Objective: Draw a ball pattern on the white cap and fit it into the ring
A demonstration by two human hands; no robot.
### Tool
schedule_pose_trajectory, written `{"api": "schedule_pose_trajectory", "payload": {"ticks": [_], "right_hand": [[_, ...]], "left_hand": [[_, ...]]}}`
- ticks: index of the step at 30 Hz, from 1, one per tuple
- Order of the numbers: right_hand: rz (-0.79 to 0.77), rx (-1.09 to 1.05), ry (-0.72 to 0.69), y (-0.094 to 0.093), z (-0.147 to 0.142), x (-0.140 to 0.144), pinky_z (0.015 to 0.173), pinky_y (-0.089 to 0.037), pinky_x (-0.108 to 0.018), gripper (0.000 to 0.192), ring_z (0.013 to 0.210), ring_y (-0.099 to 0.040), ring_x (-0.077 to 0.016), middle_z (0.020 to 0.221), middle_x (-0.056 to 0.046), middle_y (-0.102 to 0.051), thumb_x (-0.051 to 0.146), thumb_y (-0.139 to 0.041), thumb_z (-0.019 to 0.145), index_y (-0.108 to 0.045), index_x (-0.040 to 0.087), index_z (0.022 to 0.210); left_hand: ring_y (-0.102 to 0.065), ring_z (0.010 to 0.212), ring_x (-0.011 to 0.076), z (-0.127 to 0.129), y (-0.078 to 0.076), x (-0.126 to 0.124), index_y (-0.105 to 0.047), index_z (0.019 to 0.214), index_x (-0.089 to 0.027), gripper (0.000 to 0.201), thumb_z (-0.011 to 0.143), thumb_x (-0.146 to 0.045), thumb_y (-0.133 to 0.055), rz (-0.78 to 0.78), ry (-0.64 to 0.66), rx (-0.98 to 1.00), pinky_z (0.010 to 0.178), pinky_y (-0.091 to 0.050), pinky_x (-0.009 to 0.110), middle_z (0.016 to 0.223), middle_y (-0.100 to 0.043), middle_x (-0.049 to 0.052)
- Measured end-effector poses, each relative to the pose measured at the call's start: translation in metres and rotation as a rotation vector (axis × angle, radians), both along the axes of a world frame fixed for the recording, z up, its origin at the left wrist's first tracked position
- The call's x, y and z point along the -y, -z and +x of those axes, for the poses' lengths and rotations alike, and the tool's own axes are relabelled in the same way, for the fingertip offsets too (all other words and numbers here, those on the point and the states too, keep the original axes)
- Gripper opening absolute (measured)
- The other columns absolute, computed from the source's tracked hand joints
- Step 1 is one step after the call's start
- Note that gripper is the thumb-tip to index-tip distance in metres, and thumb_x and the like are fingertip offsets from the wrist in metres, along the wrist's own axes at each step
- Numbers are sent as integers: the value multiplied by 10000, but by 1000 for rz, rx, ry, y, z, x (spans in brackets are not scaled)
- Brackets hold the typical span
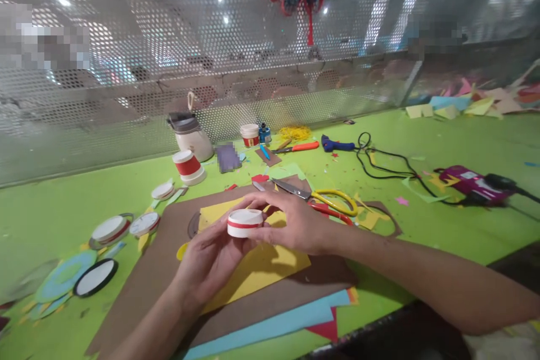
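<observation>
Two bare hands seen: left hand [211, 264], right hand [301, 225]. Slim fingers [270, 199] noted, tips rounded; some partly hidden. Both wrists [342, 237] uncovered. Left forearm [154, 326] bare as far as shown, cut off by the bottom edge. Right forearm [409, 267] bare too, smooth in outline, slightly widened towards the elbow. Pale greyish-beige fabric [502, 347], tinged yellowish, is shown in the bottom right corner, edge blurred; whether it is worn as sleeve or other clothing cannot be told.
</observation>
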State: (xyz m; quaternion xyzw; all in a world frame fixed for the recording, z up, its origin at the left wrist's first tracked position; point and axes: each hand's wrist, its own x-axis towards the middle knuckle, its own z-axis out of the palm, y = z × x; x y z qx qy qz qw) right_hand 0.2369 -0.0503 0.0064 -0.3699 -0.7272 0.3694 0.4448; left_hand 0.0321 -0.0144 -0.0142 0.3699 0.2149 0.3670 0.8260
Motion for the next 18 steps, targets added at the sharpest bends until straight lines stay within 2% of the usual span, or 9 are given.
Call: {"api": "schedule_pose_trajectory", "payload": {"ticks": [4, 8, 11, 15, 18], "right_hand": [[125, -2, 21, 1, 2, -1, 997, -605, -414, 417, 1098, -731, -223, 1351, -95, -751, 282, -817, 907, -709, 233, 1307], [305, -20, 45, 0, 3, 1, 1061, -578, -457, 275, 1136, -727, -237, 1251, -100, -797, 269, -745, 983, -745, 206, 1251], [288, -12, 53, 0, 4, 2, 1021, -597, -440, 192, 1089, -738, -222, 1188, -93, -810, 249, -685, 1017, -782, 209, 1178], [223, -28, 69, 5, 4, 0, 911, -628, -396, 151, 1053, -746, -218, 1147, -92, -811, 274, -715, 992, -817, 222, 1089], [220, -32, 76, 9, 4, -2, 954, -617, -414, 108, 1073, -749, -226, 1113, -82, -818, 245, -737, 968, -829, 230, 1023]], "left_hand": [[-803, 1109, 290, -7, -1, -3, -553, 1595, -195, 617, 980, -151, -598, -63, -14, 7, 946, -658, 374, 1260, -825, 130], [-820, 963, 236, -8, -5, -3, -562, 1583, -234, 632, 968, -88, -587, -86, -19, 47, 820, -688, 340, 1152, -848, 105], [-805, 839, 198, -6, -7, 0, -572, 1571, -226, 623, 966, -77, -582, -92, -24, 28, 726, -670, 281, 1057, -847, 92], [-798, 775, 178, -2, -10, 2, -603, 1536, -202, 580, 971, -70, -577, -134, -20, -45, 672, -635, 210, 955, -833, 78], [-799, 776, 173, 0, -12, 3, -633, 1494, -181, 519, 996, -69, -538, -163, -10, -69, 682, -638, 195, 942, -830, 80]]}}
